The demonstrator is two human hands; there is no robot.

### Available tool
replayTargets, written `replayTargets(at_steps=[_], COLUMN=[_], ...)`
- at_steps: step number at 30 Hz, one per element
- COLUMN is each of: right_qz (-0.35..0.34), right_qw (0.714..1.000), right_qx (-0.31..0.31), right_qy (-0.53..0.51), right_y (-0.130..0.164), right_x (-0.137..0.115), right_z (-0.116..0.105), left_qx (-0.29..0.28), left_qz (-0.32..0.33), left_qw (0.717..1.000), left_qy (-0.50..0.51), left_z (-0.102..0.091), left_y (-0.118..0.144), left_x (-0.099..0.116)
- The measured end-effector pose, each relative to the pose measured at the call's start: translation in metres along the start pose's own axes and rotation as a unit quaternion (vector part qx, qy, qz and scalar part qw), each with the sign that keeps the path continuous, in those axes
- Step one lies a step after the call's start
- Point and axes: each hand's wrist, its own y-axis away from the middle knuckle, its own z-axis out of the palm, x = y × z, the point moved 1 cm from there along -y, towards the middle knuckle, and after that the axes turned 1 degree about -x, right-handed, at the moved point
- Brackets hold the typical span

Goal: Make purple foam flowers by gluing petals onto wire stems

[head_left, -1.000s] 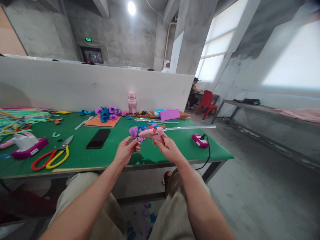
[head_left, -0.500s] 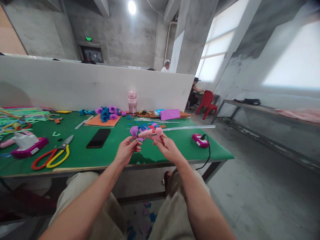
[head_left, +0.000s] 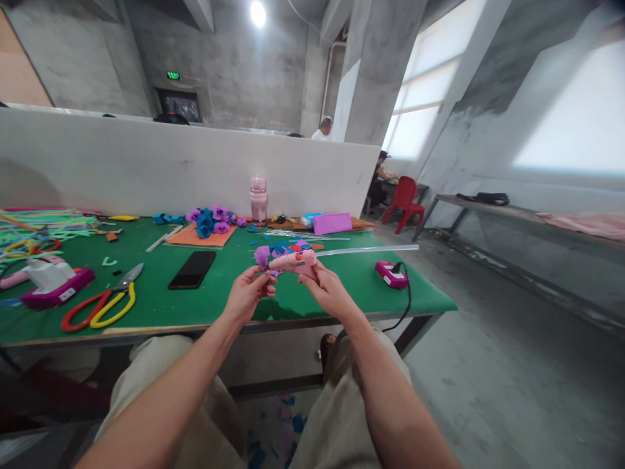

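My right hand (head_left: 328, 288) grips a pink glue gun (head_left: 293, 262) with a long clear glue stick (head_left: 371, 249) jutting out to the right. The gun's nozzle points left at a small purple paper flower (head_left: 262, 256), which my left hand (head_left: 247, 294) pinches from below. Both hands hover above the near edge of the green table (head_left: 312, 296). Loose blue and purple paper pieces (head_left: 286, 247) lie just behind the hands.
On the table: a black phone (head_left: 192, 270), red and yellow scissors (head_left: 101, 305), a purple box (head_left: 53, 283), finished paper flowers (head_left: 209, 221), a pink bottle (head_left: 258, 198), a pink power strip (head_left: 390, 274) with cable, coloured sticks (head_left: 39, 225). A white partition (head_left: 146, 166) stands behind; people sit beyond.
The hands, glue gun and flower have barely shifted. A person's head behind the partition has moved slightly.
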Motion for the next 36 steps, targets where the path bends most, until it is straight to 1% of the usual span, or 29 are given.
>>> replayTargets(at_steps=[23,36], right_qz=[-0.01,0.001], right_qw=[1.0,1.0], right_qx=[0.006,0.017], right_qy=[0.001,0.004], right_y=[0.0002,0.0009], right_x=[0.0012,-0.0004], right_z=[-0.0001,-0.0028], left_qx=[-0.008,0.006], left_qz=[0.002,-0.005], left_qw=[1.0,1.0], left_qy=[-0.006,-0.003], left_z=[0.0002,0.0013], left_y=[-0.0002,0.0009], left_x=[0.0005,0.0013])
